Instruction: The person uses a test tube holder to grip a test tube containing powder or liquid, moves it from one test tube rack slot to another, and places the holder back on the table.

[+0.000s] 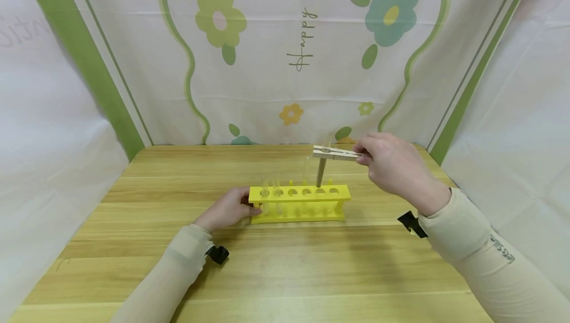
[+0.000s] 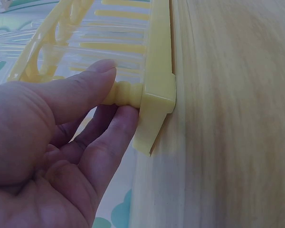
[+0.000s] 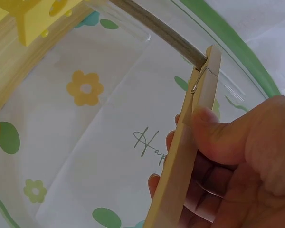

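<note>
A yellow test tube rack [image 1: 299, 217] stands on the table, with clear test tubes [image 1: 278, 207] in its left holes and another clear tube behind its middle. My left hand [image 1: 229, 209] grips the rack's left end post, thumb and fingers around it in the left wrist view [image 2: 71, 123]. My right hand [image 1: 396, 167] holds a wooden clamp [image 1: 338, 154] that grips a test tube with brownish-grey contents [image 1: 321, 172]. This tube is slightly tilted, its lower end just above or behind a right-hand hole of the rack. In the right wrist view the fingers pinch the clamp [image 3: 180, 152].
The wooden table [image 1: 285, 268] extends around the rack. A white cloth with flowers and green lines [image 1: 267, 75] hangs behind it, and more white cloth hangs on both sides. A black strap piece [image 1: 217, 254] sticks out from the left wrist, another [image 1: 412, 224] from the right.
</note>
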Demonstrator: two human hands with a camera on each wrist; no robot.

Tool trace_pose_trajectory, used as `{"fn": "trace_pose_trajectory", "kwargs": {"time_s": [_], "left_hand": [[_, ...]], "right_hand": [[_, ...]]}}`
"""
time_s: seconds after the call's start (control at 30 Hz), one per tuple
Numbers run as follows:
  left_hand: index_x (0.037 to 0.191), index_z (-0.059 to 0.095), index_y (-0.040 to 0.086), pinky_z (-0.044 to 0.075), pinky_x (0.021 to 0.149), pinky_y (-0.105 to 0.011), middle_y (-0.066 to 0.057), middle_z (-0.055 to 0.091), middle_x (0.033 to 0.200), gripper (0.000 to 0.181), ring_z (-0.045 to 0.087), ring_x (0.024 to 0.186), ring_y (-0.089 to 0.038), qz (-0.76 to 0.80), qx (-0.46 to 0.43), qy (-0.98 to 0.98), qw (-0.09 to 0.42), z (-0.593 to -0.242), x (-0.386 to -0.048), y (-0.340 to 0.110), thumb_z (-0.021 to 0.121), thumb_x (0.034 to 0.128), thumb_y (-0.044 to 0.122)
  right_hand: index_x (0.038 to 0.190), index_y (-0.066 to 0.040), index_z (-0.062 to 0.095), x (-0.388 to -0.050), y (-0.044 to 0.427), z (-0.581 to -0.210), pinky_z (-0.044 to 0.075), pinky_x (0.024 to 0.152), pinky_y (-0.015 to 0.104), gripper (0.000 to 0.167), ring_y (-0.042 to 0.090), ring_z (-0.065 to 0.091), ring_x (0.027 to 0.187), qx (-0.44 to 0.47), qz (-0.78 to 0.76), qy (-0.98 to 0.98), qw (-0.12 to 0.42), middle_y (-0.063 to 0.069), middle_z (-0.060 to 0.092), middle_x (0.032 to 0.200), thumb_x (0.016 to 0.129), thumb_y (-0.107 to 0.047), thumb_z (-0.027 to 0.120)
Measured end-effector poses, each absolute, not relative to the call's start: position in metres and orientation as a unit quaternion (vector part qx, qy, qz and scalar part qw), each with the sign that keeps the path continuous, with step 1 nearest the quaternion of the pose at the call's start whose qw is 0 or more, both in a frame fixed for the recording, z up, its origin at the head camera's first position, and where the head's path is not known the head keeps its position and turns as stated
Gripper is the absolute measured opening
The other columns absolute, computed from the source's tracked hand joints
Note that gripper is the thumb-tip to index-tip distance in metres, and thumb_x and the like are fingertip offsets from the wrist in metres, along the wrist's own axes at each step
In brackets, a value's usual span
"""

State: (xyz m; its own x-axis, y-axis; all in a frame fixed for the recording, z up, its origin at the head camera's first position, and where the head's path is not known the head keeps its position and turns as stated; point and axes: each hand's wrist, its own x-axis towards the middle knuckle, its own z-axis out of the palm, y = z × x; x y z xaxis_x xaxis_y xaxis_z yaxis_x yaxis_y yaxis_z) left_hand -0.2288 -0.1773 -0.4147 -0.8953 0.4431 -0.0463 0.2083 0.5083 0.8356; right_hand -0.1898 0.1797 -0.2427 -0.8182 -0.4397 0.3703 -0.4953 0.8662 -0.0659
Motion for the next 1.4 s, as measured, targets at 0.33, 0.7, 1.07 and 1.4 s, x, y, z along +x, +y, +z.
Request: {"fn": "trace_pose_trajectory", "kwargs": {"time_s": [0.33, 0.7, 1.07, 1.4], "left_hand": [[0.119, 0.067, 0.016, 0.050, 0.082, -0.035, 0.005, 0.069, 0.105, 0.028, 0.063, 0.092, -0.016, 0.454, 0.184, 0.862, 0.129, -0.414, -0.229, -0.177, 0.073, 0.0914, 0.014], [0.119, 0.067, 0.015, 0.049, 0.085, -0.037, 0.004, 0.069, 0.106, 0.029, 0.062, 0.094, -0.016, 0.452, 0.188, 0.863, 0.124, -0.413, -0.228, -0.177, 0.074, 0.0909, 0.014], [0.119, 0.067, 0.014, 0.049, 0.086, -0.037, 0.004, 0.069, 0.106, 0.030, 0.062, 0.094, -0.016, 0.452, 0.191, 0.863, 0.121, -0.412, -0.229, -0.177, 0.075, 0.0901, 0.013], [0.119, 0.067, 0.014, 0.050, 0.085, -0.037, 0.003, 0.069, 0.106, 0.029, 0.063, 0.095, -0.016, 0.460, 0.195, 0.857, 0.124, -0.412, -0.229, -0.177, 0.074, 0.0908, 0.012]], "right_hand": [[0.100, -0.004, 0.072, -0.191, 0.182, -0.247, 0.052, 0.069, 0.045, 0.009, 0.029, 0.063, 0.087, 0.236, 0.079, -0.956, 0.156, 0.005, 0.067, 0.094, 0.093, -0.003, 0.067], [0.099, -0.004, 0.071, -0.194, 0.183, -0.253, 0.053, 0.069, 0.044, 0.008, 0.027, 0.063, 0.086, 0.235, 0.082, -0.958, 0.145, 0.006, 0.067, 0.095, 0.091, -0.002, 0.069], [0.099, -0.004, 0.071, -0.194, 0.183, -0.260, 0.054, 0.071, 0.044, 0.009, 0.026, 0.064, 0.087, 0.234, 0.090, -0.958, 0.136, 0.006, 0.067, 0.095, 0.092, -0.001, 0.069], [0.097, -0.005, 0.072, -0.196, 0.183, -0.268, 0.053, 0.070, 0.043, 0.007, 0.025, 0.063, 0.085, 0.233, 0.089, -0.959, 0.134, 0.004, 0.065, 0.092, 0.091, -0.001, 0.070]]}}
